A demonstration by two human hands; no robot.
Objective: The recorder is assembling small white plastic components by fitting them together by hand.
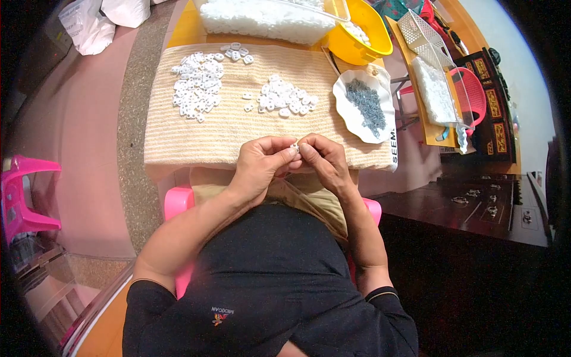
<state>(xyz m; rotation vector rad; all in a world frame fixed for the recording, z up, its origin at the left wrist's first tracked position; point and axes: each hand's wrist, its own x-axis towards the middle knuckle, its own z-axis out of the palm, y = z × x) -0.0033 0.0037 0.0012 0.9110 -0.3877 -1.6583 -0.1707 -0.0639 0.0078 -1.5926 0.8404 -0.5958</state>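
Note:
My left hand [264, 162] and my right hand [324, 159] meet above the near edge of the towel. A small white plastic piece [295, 147] is pinched between the fingertips of both; its far side is hidden by my fingers. Beyond my hands lies a loose pile of small white plastic parts [285, 96], with a few strays at its left. Farther left, white pieces with holes [197, 84] form a larger heap. A white scalloped dish [345, 113] to the right holds many small dark grey screws or pins, too small to tell which.
A striped cream towel [238, 134] covers the table. At its far side stand a clear bin [267, 27] of white parts and a yellow bowl [357, 55]. Another clear bin [437, 95] rests on a stand at right. A pink stool [30, 196] is at left.

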